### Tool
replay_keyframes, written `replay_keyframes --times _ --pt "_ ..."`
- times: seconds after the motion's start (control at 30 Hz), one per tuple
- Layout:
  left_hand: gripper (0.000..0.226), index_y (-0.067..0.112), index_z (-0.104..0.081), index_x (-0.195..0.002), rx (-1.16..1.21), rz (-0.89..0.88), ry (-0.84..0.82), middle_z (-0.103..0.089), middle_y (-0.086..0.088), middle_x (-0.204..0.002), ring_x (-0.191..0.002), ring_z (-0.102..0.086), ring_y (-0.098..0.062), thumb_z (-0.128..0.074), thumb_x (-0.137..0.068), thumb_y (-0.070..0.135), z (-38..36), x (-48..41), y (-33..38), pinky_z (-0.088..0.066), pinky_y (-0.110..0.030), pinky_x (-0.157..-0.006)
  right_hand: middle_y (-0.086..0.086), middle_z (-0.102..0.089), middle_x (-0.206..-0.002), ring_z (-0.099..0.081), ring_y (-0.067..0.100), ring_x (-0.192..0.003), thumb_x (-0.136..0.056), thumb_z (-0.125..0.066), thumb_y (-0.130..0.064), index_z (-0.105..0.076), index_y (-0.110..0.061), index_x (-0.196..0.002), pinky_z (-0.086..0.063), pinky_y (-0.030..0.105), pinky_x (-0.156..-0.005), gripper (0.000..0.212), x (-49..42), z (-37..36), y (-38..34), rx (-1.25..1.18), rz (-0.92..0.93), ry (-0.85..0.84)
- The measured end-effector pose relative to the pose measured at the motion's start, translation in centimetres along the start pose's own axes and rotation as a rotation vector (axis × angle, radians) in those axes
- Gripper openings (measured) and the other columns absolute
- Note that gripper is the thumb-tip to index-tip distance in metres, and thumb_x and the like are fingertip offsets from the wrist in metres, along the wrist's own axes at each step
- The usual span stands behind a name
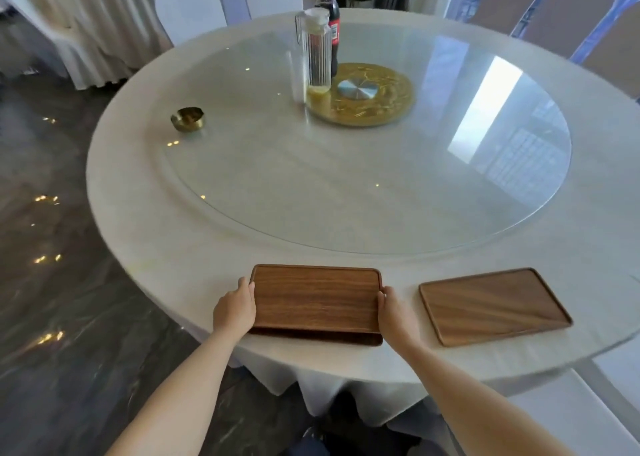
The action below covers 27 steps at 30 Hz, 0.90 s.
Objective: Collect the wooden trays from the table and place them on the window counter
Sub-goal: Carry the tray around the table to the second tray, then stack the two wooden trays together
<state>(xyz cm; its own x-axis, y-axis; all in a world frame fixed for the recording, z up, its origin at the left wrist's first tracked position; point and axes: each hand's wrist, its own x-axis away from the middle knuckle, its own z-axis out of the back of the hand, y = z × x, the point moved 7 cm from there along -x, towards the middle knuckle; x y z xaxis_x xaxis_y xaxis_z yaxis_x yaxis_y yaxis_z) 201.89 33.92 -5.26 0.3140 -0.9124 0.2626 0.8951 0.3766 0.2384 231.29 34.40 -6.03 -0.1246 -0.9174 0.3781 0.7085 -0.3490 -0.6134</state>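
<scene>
A brown wooden tray (316,298) sits at the near edge of the round white table (166,247). My left hand (233,308) grips its left short edge and my right hand (393,311) grips its right short edge. Beneath its near side shows the dark rim of another wooden tray (315,338), so the held tray lies on or just above it. A further wooden tray (491,305) lies flat to the right, a little apart from my right hand and turned slightly.
A glass turntable (346,185) covers the table's middle, carrying a gold disc (381,109), a ribbed clear pitcher (317,53) and a cola bottle (329,8). A small gold bowl (188,118) stands at the left. White-covered chairs (188,12) ring the far side.
</scene>
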Motion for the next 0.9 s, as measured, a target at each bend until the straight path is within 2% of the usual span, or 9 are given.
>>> replay_keyframes --times 0.1,0.27,0.33,0.47,0.57,0.67,0.77,0.9 --pt "0.037 0.006 -0.045 -0.114 -0.04 -0.023 -0.035 -0.058 -0.008 -0.083 -0.073 -0.057 -0.024 -0.019 -0.101 0.029 -0.9 0.2 -0.3 -0.045 -0.033 -0.064 0.012 -0.061 -0.083 -0.06 0.029 -0.074 -0.099 -0.022 -0.026 -0.047 -0.006 -0.106 -0.049 0.039 -0.061 0.033 0.4 -0.7 0.0 0.093 0.013 -0.029" --pt "0.034 0.007 -0.043 -0.111 -0.044 -0.018 -0.081 -0.063 -0.011 -0.092 -0.084 -0.064 -0.028 -0.018 -0.101 0.029 -2.0 0.2 -0.8 -0.05 -0.035 -0.069 0.005 -0.052 -0.067 -0.051 0.027 -0.065 -0.1 -0.021 -0.025 -0.039 -0.01 -0.097 -0.036 0.033 -0.053 0.023 0.5 -1.2 0.0 0.237 0.062 -0.034" --pt "0.033 0.007 -0.042 -0.109 -0.041 -0.026 -0.082 -0.059 -0.009 -0.086 -0.079 -0.062 -0.027 -0.018 -0.101 0.029 -2.2 0.1 -0.7 -0.048 -0.034 -0.066 0.008 -0.055 -0.07 -0.049 0.028 -0.065 -0.1 -0.021 -0.023 -0.035 -0.011 -0.094 -0.035 0.033 -0.053 0.019 0.5 -1.3 0.0 0.293 0.086 -0.021" --pt "0.026 0.011 -0.038 -0.098 -0.041 -0.05 -0.075 -0.053 -0.004 -0.08 -0.068 -0.053 -0.019 -0.019 -0.101 0.029 -2.3 0.0 -0.6 -0.043 -0.029 -0.06 -0.004 -0.037 -0.056 -0.046 0.027 -0.063 -0.1 -0.021 -0.022 -0.025 -0.015 -0.09 -0.02 0.029 -0.042 0.013 0.5 -1.5 0.5 0.384 0.089 -0.009" --pt "0.022 0.014 -0.032 -0.091 -0.025 -0.055 -0.072 -0.05 0.0 -0.073 -0.066 -0.054 -0.018 -0.019 -0.101 0.03 -2.5 -0.1 -0.8 -0.044 -0.028 -0.058 -0.004 -0.035 -0.056 -0.044 0.027 -0.062 -0.1 -0.02 -0.022 -0.024 -0.016 -0.09 -0.018 0.028 -0.042 0.013 0.4 -1.6 0.6 0.408 0.083 -0.004" --pt "0.025 0.015 -0.032 -0.088 -0.007 -0.045 -0.085 -0.043 0.004 -0.066 -0.066 -0.053 -0.018 -0.018 -0.101 0.031 -2.6 -0.3 -1.1 -0.043 -0.028 -0.058 -0.004 -0.035 -0.057 -0.044 0.027 -0.065 -0.1 -0.02 -0.023 -0.024 -0.015 -0.09 -0.025 0.032 -0.046 0.014 0.4 -1.6 0.5 0.406 0.071 -0.002" --pt "0.031 0.014 -0.038 -0.087 -0.03 -0.046 -0.091 -0.05 0.0 -0.071 -0.067 -0.053 -0.018 -0.017 -0.101 0.033 -2.4 -0.6 -1.2 -0.045 -0.029 -0.061 0.0 -0.041 -0.063 -0.046 0.028 -0.068 -0.101 -0.02 -0.025 -0.026 -0.014 -0.089 -0.033 0.033 -0.059 0.018 0.7 -1.4 0.6 0.355 0.038 -0.01" --pt "0.04 0.009 -0.049 -0.096 -0.094 -0.043 -0.068 -0.055 -0.004 -0.079 -0.071 -0.053 -0.02 -0.017 -0.1 0.032 -1.3 -1.5 -0.9 -0.044 -0.03 -0.064 0.016 -0.067 -0.09 -0.063 0.037 -0.086 -0.1 -0.022 -0.033 -0.032 -0.013 -0.091 -0.036 0.034 -0.062 0.024 0.8 -0.4 0.7 0.324 0.004 0.007"
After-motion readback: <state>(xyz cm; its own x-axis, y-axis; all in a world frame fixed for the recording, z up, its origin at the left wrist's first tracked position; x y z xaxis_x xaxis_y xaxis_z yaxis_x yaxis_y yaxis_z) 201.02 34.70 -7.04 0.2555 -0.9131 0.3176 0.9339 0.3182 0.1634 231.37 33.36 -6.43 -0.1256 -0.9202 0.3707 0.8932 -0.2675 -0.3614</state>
